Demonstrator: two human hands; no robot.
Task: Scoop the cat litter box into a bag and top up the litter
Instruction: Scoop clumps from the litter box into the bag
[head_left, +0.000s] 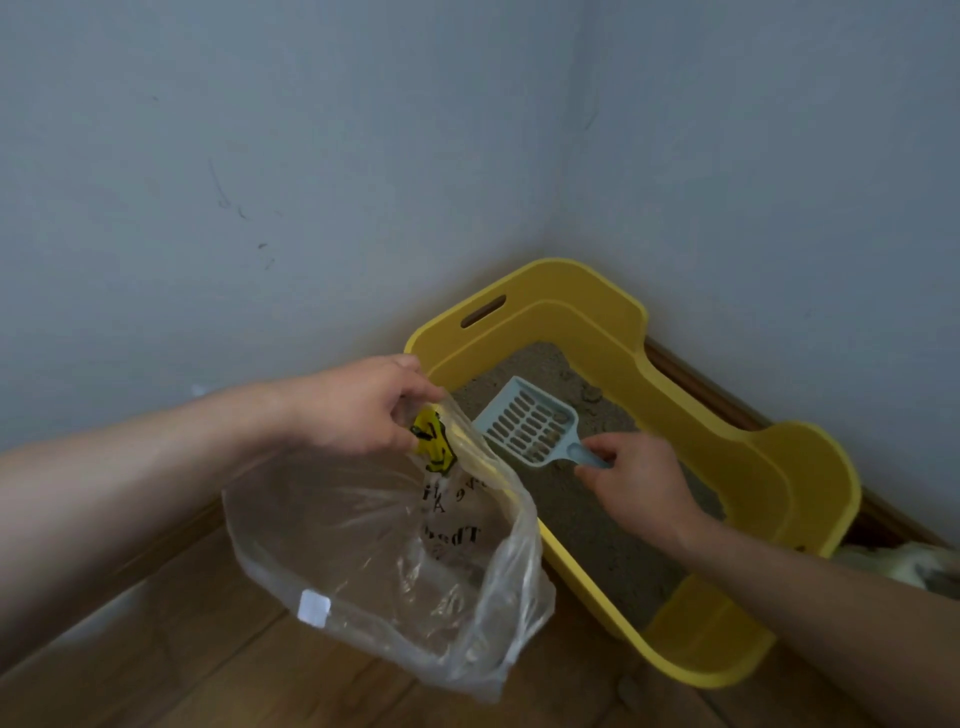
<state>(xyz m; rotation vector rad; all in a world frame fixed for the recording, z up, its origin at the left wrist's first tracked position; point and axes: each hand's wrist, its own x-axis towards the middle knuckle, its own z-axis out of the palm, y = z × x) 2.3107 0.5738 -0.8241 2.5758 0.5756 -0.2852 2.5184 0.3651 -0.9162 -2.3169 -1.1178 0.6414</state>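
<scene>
over the yellow plastic litter box (753, 493) in the corner, my right hand (636, 480) pinching a pale blue slotted scoop (527, 421) holding clumps, my left hand (358, 402) gripping the clear plastic bag (374, 561) rim beside it

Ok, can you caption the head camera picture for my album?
Left hand holds a clear bag beside the yellow litter box; right hand grips a blue scoop carrying clumps.
</scene>
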